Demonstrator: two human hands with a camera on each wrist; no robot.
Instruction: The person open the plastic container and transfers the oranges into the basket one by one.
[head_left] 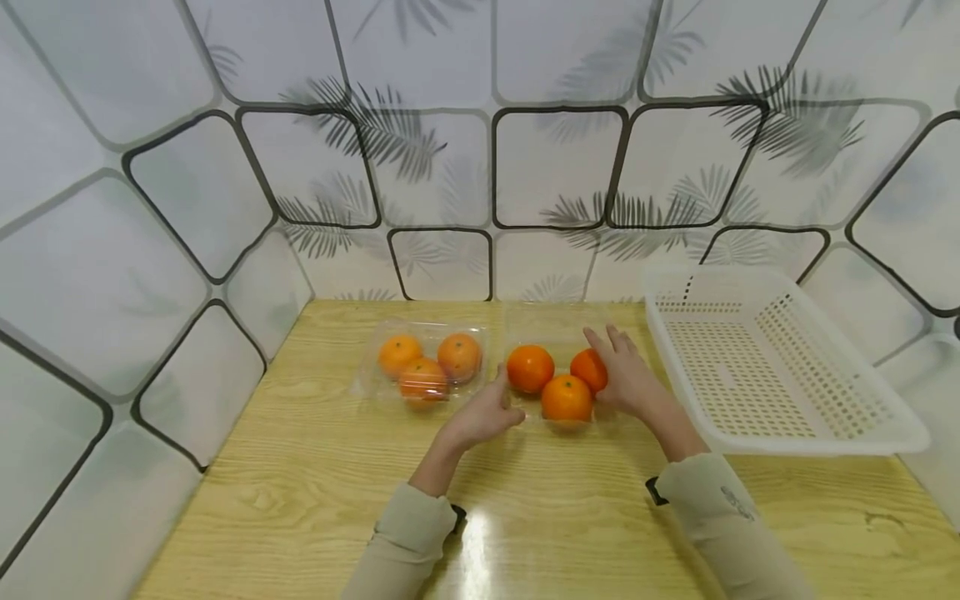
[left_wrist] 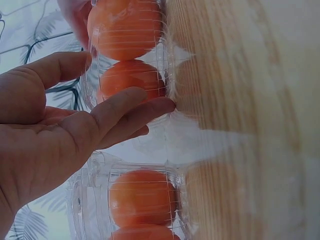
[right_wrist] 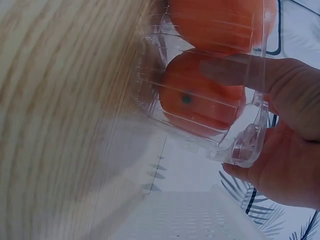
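Three oranges sit in a clear plastic clamshell box (head_left: pixel 551 321), whose lid is raised at the back. My right hand (head_left: pixel 630 379) reaches in at its right side and holds the right orange (head_left: pixel 588 369); in the right wrist view the thumb (right_wrist: pixel 235 70) lies on the fruit, behind the clear wall. At the box's left side is my left hand (head_left: pixel 487 412), its straight fingers (left_wrist: pixel 122 107) against the outer wall and its thumb beside the rim. The left orange (head_left: pixel 530 368) and front orange (head_left: pixel 567 398) lie beside the held one.
To the left, a second clear clamshell box (head_left: pixel 367 375) with three oranges stands on the wood-grain table (head_left: pixel 300 483). A white perforated plastic basket (head_left: pixel 810 442) stands at the right. Patterned wall panels (head_left: pixel 555 167) rise behind the table.
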